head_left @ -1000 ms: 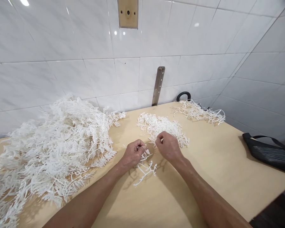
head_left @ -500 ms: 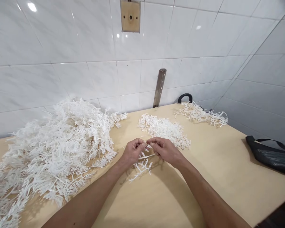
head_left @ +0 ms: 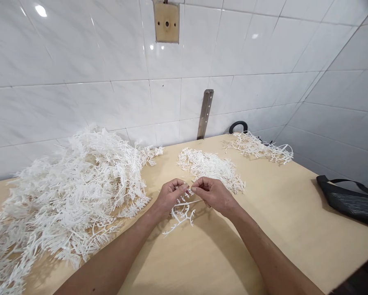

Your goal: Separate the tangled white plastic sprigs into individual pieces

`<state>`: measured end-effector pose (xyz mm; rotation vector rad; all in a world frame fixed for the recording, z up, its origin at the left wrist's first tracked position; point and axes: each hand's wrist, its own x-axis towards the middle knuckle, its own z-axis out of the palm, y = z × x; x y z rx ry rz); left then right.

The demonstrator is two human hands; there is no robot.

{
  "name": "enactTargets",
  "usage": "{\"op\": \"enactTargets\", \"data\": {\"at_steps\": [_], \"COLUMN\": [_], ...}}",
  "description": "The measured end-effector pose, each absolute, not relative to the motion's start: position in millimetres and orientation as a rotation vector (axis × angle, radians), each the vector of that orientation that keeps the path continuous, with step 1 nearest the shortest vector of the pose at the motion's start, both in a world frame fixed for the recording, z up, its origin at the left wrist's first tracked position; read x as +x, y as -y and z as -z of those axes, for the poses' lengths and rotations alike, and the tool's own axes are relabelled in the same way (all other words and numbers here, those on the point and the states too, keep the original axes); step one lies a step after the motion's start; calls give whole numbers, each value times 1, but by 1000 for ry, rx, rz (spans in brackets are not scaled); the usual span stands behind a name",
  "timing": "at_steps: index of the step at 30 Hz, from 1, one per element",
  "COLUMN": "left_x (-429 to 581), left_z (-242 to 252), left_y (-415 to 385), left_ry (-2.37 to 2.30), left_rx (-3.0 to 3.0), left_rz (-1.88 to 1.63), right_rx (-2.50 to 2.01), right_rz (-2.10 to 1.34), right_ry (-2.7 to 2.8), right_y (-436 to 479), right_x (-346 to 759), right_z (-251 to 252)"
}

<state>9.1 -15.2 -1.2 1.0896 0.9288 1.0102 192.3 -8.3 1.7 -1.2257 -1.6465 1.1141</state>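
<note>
head view: left hand (head_left: pixel 170 197) grip pinching white sprig (head_left: pixel 180 223), branches below hands, between forearms. right hand (head_left: pixel 214 196) just beside, grip narrow; cannot tell what it holds. big white pile (head_left: pixel 79 188) crowds left side; small heap (head_left: pixel 208 164) just beyond hands. desk (head_left: pixel 278 205) stretches right to slanting edge, black bag (head_left: pixel 346 200) there. one second ago, hands farther apart; now nearly touching.
</note>
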Motion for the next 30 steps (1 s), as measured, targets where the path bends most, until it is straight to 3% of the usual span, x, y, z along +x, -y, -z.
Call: {"op": "enactTargets", "data": {"at_steps": [12,20,30], "left_x": [9,6,8], "left_z": [-4,-5,-7], "left_y": [17,15,18], "left_ry": [-916,-894,-914], "left_rx": [1046,1023,1011], "left_rz": [-962,-901,-938], "right_rx": [-1190,-1066,-1104], "right_rz": [-1145,-1394,-1314], "right_ry": [1488,1366,1401], "right_y": [11,10,10], "right_x": [185,186,182], "right_z": [0,-1,4]}}
